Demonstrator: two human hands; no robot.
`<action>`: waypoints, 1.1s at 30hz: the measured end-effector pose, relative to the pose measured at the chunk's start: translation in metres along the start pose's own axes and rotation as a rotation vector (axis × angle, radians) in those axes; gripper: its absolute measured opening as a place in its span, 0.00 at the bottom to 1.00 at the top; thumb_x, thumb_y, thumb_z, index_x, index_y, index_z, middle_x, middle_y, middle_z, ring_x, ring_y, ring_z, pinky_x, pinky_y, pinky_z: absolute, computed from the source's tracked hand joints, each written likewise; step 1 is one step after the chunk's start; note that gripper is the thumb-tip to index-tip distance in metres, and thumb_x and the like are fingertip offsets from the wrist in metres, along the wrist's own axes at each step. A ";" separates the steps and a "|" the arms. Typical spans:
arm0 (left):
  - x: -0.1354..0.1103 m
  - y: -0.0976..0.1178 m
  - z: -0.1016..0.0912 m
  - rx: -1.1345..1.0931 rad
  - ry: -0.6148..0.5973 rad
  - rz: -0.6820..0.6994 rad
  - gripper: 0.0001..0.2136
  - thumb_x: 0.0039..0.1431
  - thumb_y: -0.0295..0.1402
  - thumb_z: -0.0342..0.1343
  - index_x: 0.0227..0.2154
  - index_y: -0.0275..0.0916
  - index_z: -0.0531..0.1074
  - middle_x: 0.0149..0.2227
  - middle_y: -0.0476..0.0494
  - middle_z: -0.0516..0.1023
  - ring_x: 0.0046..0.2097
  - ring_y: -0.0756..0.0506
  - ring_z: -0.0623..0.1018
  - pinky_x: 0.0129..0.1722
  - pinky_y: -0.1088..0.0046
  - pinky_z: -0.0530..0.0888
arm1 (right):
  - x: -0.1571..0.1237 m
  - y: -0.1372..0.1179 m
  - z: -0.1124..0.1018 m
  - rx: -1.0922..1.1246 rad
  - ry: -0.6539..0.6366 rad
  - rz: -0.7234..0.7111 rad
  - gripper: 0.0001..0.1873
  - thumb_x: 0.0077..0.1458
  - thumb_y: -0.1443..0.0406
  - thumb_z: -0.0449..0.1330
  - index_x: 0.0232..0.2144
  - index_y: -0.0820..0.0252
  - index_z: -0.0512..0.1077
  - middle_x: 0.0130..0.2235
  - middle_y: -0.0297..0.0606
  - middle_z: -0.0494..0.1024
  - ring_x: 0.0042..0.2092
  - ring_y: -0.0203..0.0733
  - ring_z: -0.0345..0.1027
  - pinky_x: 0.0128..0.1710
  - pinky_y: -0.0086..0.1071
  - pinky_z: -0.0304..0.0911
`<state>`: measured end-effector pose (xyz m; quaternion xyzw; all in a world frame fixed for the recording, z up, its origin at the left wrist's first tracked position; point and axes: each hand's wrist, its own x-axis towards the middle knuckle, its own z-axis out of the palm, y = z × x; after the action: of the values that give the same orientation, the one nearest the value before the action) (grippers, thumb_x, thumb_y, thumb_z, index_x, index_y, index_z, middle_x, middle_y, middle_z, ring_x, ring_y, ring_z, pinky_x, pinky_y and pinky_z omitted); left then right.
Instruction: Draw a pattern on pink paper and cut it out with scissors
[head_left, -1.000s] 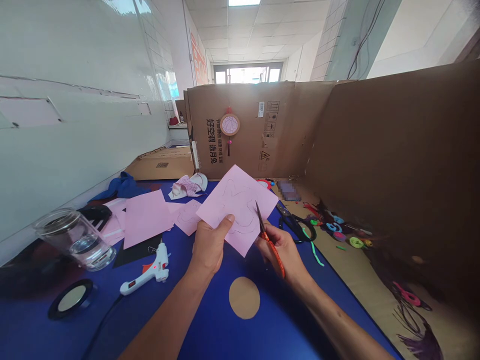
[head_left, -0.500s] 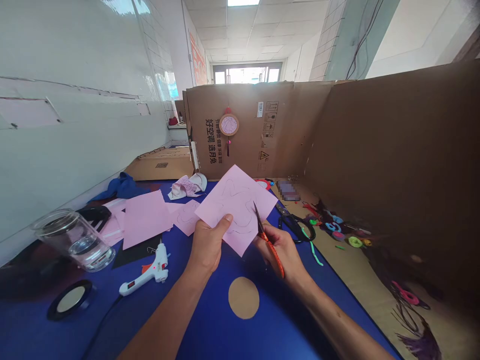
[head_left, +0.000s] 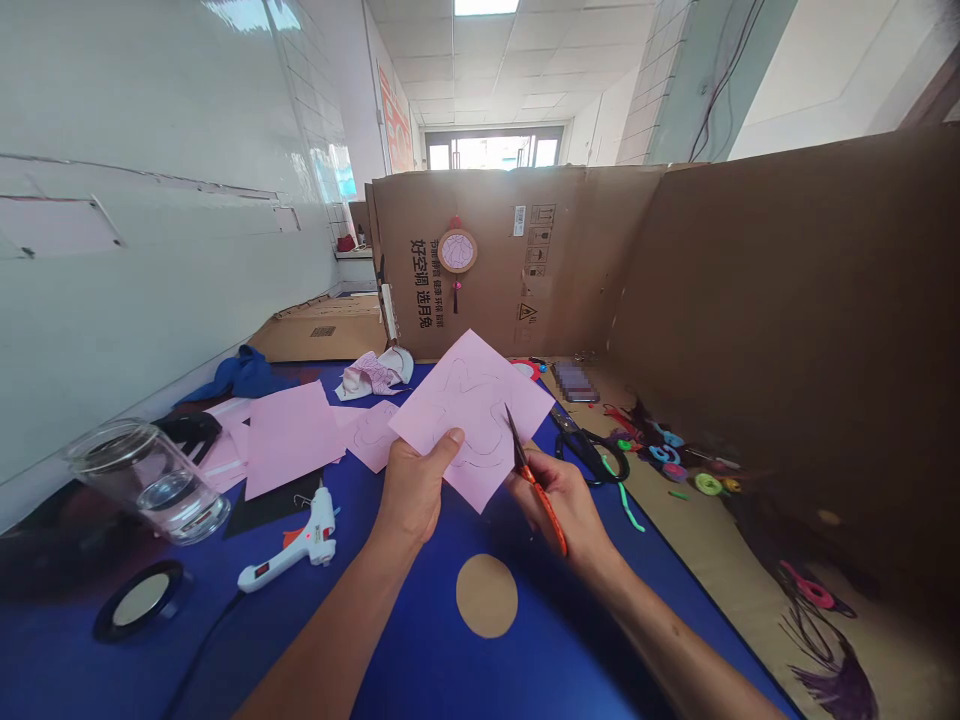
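A square sheet of pink paper [head_left: 474, 400] with a curved outline drawn on it is held up over the blue table. My left hand [head_left: 420, 485] pinches its lower left edge, thumb on top and fingers behind. In my right hand [head_left: 562, 505] are orange-handled scissors [head_left: 545, 505], their dark blades over the right part of the sheet by the drawn line. The lower blade is hidden, so I cannot tell how deep the cut runs. On the table below the hands lies a round brown cardboard disc [head_left: 487, 596].
Left are a white glue gun [head_left: 296, 545], a glass jar of water [head_left: 161, 490], a black-rimmed disc [head_left: 139, 600] and pink sheets [head_left: 294, 437]. Black-handled scissors [head_left: 592, 445] and small craft parts [head_left: 675, 455] lie right. Cardboard walls [head_left: 570, 260] stand behind; a round ornament [head_left: 457, 251] hangs there.
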<state>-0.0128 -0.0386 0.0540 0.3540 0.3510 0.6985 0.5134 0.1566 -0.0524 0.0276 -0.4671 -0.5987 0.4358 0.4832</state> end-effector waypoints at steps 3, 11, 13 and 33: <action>0.000 0.000 0.000 -0.001 -0.001 -0.004 0.38 0.41 0.40 0.83 0.58 0.39 0.82 0.55 0.34 0.88 0.62 0.29 0.83 0.66 0.47 0.75 | -0.001 0.000 0.000 0.017 -0.006 0.019 0.14 0.52 0.53 0.62 0.24 0.55 0.67 0.21 0.26 0.60 0.21 0.34 0.53 0.21 0.30 0.50; 0.001 -0.001 -0.001 -0.002 -0.003 0.000 0.36 0.41 0.40 0.83 0.56 0.38 0.83 0.55 0.34 0.87 0.62 0.30 0.82 0.66 0.48 0.75 | -0.002 0.000 0.001 0.014 0.006 0.026 0.16 0.52 0.53 0.64 0.24 0.56 0.68 0.22 0.27 0.61 0.22 0.33 0.53 0.21 0.30 0.50; 0.001 -0.001 -0.001 0.001 -0.001 0.000 0.36 0.41 0.40 0.83 0.56 0.38 0.83 0.55 0.34 0.88 0.62 0.30 0.83 0.66 0.49 0.75 | -0.002 -0.001 0.001 0.010 0.008 0.014 0.16 0.52 0.53 0.64 0.24 0.55 0.68 0.22 0.27 0.60 0.23 0.34 0.53 0.22 0.30 0.50; 0.001 -0.002 -0.003 0.005 0.004 -0.009 0.35 0.42 0.39 0.83 0.56 0.38 0.83 0.54 0.33 0.88 0.61 0.29 0.83 0.66 0.47 0.76 | -0.002 0.004 0.000 -0.021 0.013 -0.007 0.15 0.54 0.54 0.64 0.24 0.55 0.67 0.23 0.27 0.60 0.24 0.35 0.53 0.22 0.30 0.51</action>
<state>-0.0145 -0.0373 0.0513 0.3522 0.3553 0.6962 0.5148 0.1574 -0.0535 0.0238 -0.4728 -0.6015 0.4248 0.4839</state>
